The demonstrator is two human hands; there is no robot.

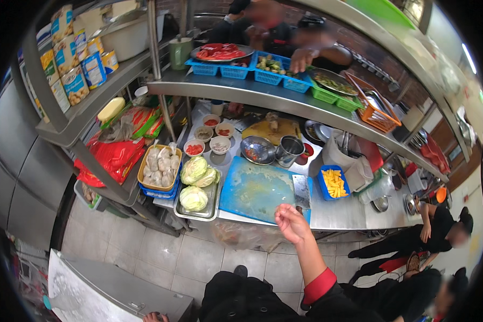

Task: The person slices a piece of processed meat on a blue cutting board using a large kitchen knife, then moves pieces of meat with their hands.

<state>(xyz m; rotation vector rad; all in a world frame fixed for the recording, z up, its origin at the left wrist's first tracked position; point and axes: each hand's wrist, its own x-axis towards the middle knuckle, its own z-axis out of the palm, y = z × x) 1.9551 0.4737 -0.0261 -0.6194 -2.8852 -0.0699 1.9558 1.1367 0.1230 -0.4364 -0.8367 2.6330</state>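
My right hand [292,223] is raised near the front edge of a blue cutting board [253,187], fingers curled, with nothing visible in it. A cleaver [301,191] lies flat on the board's right side, its handle towards me and close by that hand. Only the fingers of my left hand [156,317] show at the bottom edge, by the white and grey cabinet [133,296]; whether they hold something is hidden. Heads of cabbage [194,198] rest in a metal tray [216,201] left of the board. A metal bowl [258,149] and a steel pot [289,151] stand behind it.
Small bowls of chopped food [220,145] stand back left; a blue basket of yellow pieces [334,183] is on the right. A steel shelf [241,89] with baskets crosses above the counter. Co-workers stand beyond the shelf, one person's hand [304,60] over the baskets; others are at right.
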